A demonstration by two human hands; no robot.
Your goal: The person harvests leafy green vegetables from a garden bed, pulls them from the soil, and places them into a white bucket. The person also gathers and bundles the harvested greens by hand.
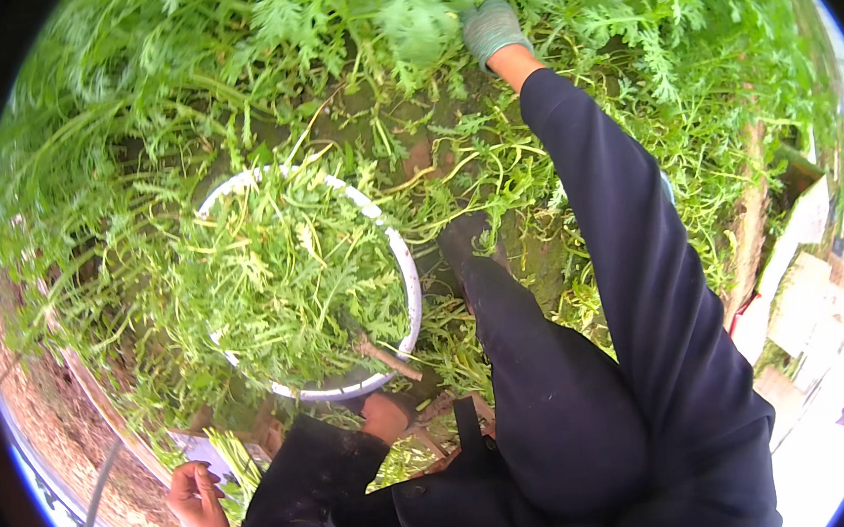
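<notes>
My right hand (494, 29), in a grey-green knitted glove, is stretched out at the top and closed around leafy green stems (424, 10), whose leaves are blurred. My left hand (203, 504) is bare at the lower left, fingers loosely bent, with nothing visible between them; the fingertips lie near the thumb. Close beside it is a bundle of cut green stems (235, 456). A round tub with a white rim (410, 279) stands before my legs, heaped with feathery green leaves (281, 267). A brown-handled tool (389, 359) lies across the tub's near rim, its other end hidden among leaves.
Dense leafy plants (618, 18) grow across the top and sides. My knees and boot (468, 241) flank the tub's near side. A wooden edge board (106, 407) and a thin hoop (99, 504) are at the left. Pale boards (804, 300) lie at the right.
</notes>
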